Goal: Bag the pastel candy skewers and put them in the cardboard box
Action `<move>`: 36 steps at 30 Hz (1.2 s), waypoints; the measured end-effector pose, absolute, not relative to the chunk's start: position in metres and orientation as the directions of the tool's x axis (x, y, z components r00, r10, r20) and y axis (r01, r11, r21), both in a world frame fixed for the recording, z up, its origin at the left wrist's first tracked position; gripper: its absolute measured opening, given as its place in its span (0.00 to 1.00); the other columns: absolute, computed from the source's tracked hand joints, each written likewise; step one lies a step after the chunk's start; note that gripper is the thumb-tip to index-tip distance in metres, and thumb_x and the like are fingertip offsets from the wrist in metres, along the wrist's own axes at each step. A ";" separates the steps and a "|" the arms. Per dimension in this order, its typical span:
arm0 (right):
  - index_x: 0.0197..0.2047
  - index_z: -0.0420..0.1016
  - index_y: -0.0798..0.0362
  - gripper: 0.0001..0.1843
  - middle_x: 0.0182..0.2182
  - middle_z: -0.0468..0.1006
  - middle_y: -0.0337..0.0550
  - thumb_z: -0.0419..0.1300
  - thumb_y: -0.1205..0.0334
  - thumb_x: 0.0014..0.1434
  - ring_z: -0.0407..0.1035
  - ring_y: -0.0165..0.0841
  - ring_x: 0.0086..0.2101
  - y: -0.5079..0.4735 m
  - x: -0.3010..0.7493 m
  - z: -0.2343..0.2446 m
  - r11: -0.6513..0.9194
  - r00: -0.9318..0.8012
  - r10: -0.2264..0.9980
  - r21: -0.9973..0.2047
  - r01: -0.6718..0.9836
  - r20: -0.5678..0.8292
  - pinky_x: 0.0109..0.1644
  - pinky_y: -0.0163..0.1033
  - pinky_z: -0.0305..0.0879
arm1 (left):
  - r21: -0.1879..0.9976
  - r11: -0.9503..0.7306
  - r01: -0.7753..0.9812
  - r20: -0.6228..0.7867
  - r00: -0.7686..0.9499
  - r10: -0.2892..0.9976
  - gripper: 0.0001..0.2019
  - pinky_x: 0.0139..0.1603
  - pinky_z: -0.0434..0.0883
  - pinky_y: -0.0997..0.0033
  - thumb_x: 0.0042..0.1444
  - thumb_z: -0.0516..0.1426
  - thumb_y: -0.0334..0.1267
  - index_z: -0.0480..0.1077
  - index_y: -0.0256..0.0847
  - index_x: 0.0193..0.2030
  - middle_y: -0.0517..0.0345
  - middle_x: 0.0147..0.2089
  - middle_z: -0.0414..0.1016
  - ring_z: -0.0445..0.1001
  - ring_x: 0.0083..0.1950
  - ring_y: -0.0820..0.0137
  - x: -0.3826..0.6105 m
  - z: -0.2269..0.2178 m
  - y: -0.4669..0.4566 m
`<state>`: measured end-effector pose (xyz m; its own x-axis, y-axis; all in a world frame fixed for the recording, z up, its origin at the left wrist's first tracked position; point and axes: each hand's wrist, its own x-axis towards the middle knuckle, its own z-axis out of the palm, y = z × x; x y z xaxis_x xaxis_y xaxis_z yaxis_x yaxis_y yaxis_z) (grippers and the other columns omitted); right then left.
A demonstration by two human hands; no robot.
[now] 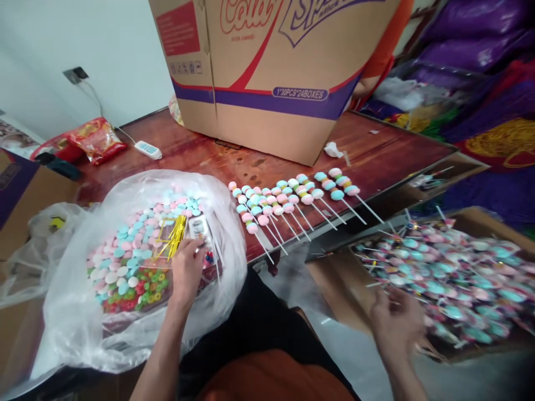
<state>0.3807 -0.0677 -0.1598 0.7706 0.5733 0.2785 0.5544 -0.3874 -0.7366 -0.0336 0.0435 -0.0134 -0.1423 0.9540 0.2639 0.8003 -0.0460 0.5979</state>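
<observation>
My left hand (188, 266) reaches over a clear plastic bag (225, 223) spread open around candy. Its fingers are pinched together beside a small white packet (198, 227); what they hold, if anything, I cannot make out. Gold twist ties (175, 236) lie just above that hand, with white sticks (214, 245) to its right. Pink, blue and white marshmallows (134, 239) and ring gummies (152, 287) fill the bag's left part. At the near-left edge of a cardboard box (334, 284) of wrapped candy skewers (451, 273), my right hand (397, 317) is blurred, its fingers curled.
Unwrapped marshmallow skewers (288, 203) lie in a row on the wooden table (254, 167), sticks jutting past its front edge. Behind them stands a large carton (267, 83). A white power strip (147, 150) and a red packet (98, 142) are at the back left.
</observation>
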 end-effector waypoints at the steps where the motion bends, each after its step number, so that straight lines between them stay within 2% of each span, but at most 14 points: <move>1: 0.39 0.77 0.60 0.22 0.28 0.72 0.51 0.57 0.49 0.56 0.63 0.38 0.24 -0.064 0.360 -0.147 -0.333 0.750 0.589 -0.756 0.564 0.300 0.30 0.46 0.61 | 0.598 -0.047 0.800 0.269 -0.146 0.952 0.06 0.42 0.69 0.66 0.54 0.59 0.34 0.79 0.42 0.36 0.54 0.38 0.77 0.75 0.37 0.66 -0.035 -0.016 0.045; 5: 0.38 0.76 0.55 0.09 0.32 0.75 0.47 0.58 0.59 0.61 0.70 0.37 0.32 -0.048 0.285 -0.075 0.047 0.470 0.730 -0.723 0.689 0.496 0.39 0.43 0.67 | 0.660 -0.044 0.750 0.311 -0.220 0.925 0.07 0.42 0.69 0.66 0.57 0.58 0.37 0.79 0.42 0.34 0.55 0.36 0.79 0.76 0.38 0.66 -0.031 -0.014 0.046; 7: 0.40 0.76 0.53 0.05 0.34 0.76 0.46 0.59 0.65 0.61 0.72 0.36 0.35 -0.042 0.250 -0.041 0.254 0.329 0.772 -0.739 0.624 0.543 0.41 0.41 0.68 | 0.723 -0.056 0.689 0.324 -0.267 0.908 0.07 0.42 0.69 0.67 0.58 0.59 0.39 0.79 0.42 0.35 0.55 0.36 0.79 0.76 0.38 0.66 -0.026 -0.008 0.042; 9: 0.43 0.76 0.52 0.07 0.36 0.77 0.45 0.58 0.67 0.63 0.72 0.34 0.36 -0.035 0.215 -0.016 0.343 0.203 0.856 -0.816 0.465 0.476 0.41 0.39 0.69 | 0.783 -0.086 0.616 0.334 -0.299 0.894 0.08 0.41 0.69 0.68 0.58 0.59 0.40 0.79 0.42 0.35 0.55 0.36 0.79 0.76 0.38 0.66 -0.019 -0.001 0.036; 12: 0.46 0.76 0.53 0.11 0.36 0.77 0.43 0.60 0.61 0.62 0.70 0.29 0.29 -0.016 0.165 0.002 0.173 0.088 0.978 -0.971 0.164 0.189 0.33 0.35 0.68 | 0.846 -0.145 0.514 0.335 -0.300 0.893 0.08 0.43 0.70 0.69 0.58 0.60 0.41 0.80 0.43 0.36 0.54 0.37 0.79 0.76 0.40 0.66 -0.002 0.011 0.024; 14: 0.43 0.77 0.55 0.12 0.32 0.77 0.40 0.64 0.58 0.57 0.67 0.28 0.27 0.000 0.139 0.007 0.028 0.039 0.999 -0.999 -0.041 0.026 0.31 0.34 0.66 | 0.882 -0.154 0.444 0.318 -0.323 0.891 0.07 0.45 0.70 0.70 0.57 0.61 0.41 0.80 0.43 0.37 0.53 0.39 0.79 0.75 0.42 0.67 0.009 0.017 0.014; 17: 0.31 0.76 0.55 0.09 0.23 0.72 0.35 0.64 0.57 0.56 0.64 0.27 0.25 0.017 0.119 0.010 -0.037 0.018 0.999 -0.975 -0.219 -0.042 0.29 0.32 0.62 | 0.976 -0.114 0.188 0.193 -0.481 0.855 0.11 0.36 0.69 0.75 0.54 0.64 0.44 0.79 0.44 0.43 0.56 0.38 0.76 0.72 0.35 0.73 0.022 0.019 -0.001; 19: 0.28 0.75 0.55 0.10 0.23 0.71 0.35 0.63 0.58 0.56 0.63 0.28 0.26 0.020 0.117 0.012 -0.004 0.024 1.000 -0.972 -0.236 -0.010 0.31 0.32 0.61 | 0.988 -0.044 -0.148 -0.035 -0.496 0.868 0.16 0.24 0.63 0.78 0.52 0.65 0.48 0.77 0.43 0.45 0.60 0.32 0.72 0.65 0.25 0.78 0.025 0.018 -0.008; 20: 0.28 0.74 0.54 0.10 0.23 0.71 0.35 0.63 0.58 0.57 0.64 0.28 0.26 0.019 0.118 0.013 0.007 0.013 1.000 -0.972 -0.233 0.004 0.31 0.32 0.61 | 0.943 0.035 -0.332 -0.180 -0.418 0.890 0.18 0.21 0.60 0.79 0.51 0.65 0.50 0.76 0.41 0.45 0.61 0.29 0.70 0.62 0.23 0.79 0.026 0.017 -0.010; 22: 0.29 0.74 0.54 0.09 0.23 0.71 0.35 0.62 0.58 0.57 0.64 0.28 0.26 0.017 0.122 0.014 0.002 -0.041 0.999 -0.973 -0.230 0.012 0.31 0.33 0.62 | 0.769 0.220 -0.601 -0.404 -0.189 0.895 0.21 0.20 0.60 0.80 0.48 0.67 0.52 0.75 0.38 0.42 0.59 0.30 0.71 0.64 0.24 0.78 0.025 0.016 -0.010; 24: 0.30 0.74 0.54 0.09 0.23 0.72 0.35 0.61 0.58 0.58 0.65 0.29 0.26 0.015 0.127 0.014 -0.001 -0.076 0.997 -0.975 -0.224 0.016 0.32 0.33 0.63 | 0.622 0.285 -0.730 -0.490 -0.079 0.868 0.22 0.25 0.66 0.79 0.43 0.70 0.48 0.76 0.37 0.41 0.56 0.36 0.74 0.70 0.30 0.76 0.024 0.015 -0.006; 28: 0.27 0.71 0.54 0.11 0.23 0.68 0.34 0.60 0.58 0.59 0.61 0.28 0.27 0.016 0.138 0.015 0.055 -0.047 0.997 -0.989 -0.137 0.062 0.32 0.33 0.59 | 0.597 0.130 -0.791 -0.462 -0.207 0.862 0.16 0.28 0.69 0.80 0.38 0.73 0.34 0.75 0.38 0.34 0.62 0.33 0.74 0.70 0.30 0.78 0.022 0.018 0.005; 32: 0.23 0.66 0.53 0.16 0.20 0.62 0.32 0.60 0.57 0.59 0.56 0.26 0.25 0.018 0.148 0.013 0.060 -0.024 0.998 -0.996 -0.064 0.061 0.29 0.32 0.54 | 0.570 0.170 -0.804 -0.502 -0.177 0.847 0.15 0.25 0.67 0.80 0.36 0.73 0.31 0.73 0.37 0.30 0.63 0.28 0.73 0.68 0.26 0.79 0.027 0.021 0.011; 36: 0.22 0.64 0.53 0.19 0.20 0.63 0.32 0.59 0.54 0.60 0.57 0.26 0.24 0.017 0.153 0.006 0.018 -0.011 1.000 -0.999 -0.043 0.018 0.29 0.33 0.54 | 0.621 0.081 -0.779 -0.483 -0.300 0.823 0.17 0.23 0.64 0.83 0.32 0.74 0.28 0.70 0.36 0.24 0.65 0.25 0.72 0.65 0.24 0.81 0.038 0.019 0.010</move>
<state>0.1529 0.0174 0.0057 -0.0110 0.9998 0.0182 -0.0430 0.0177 -0.9989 0.0379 0.0096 0.0194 -0.2997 0.8226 -0.4832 -0.7795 0.0809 0.6212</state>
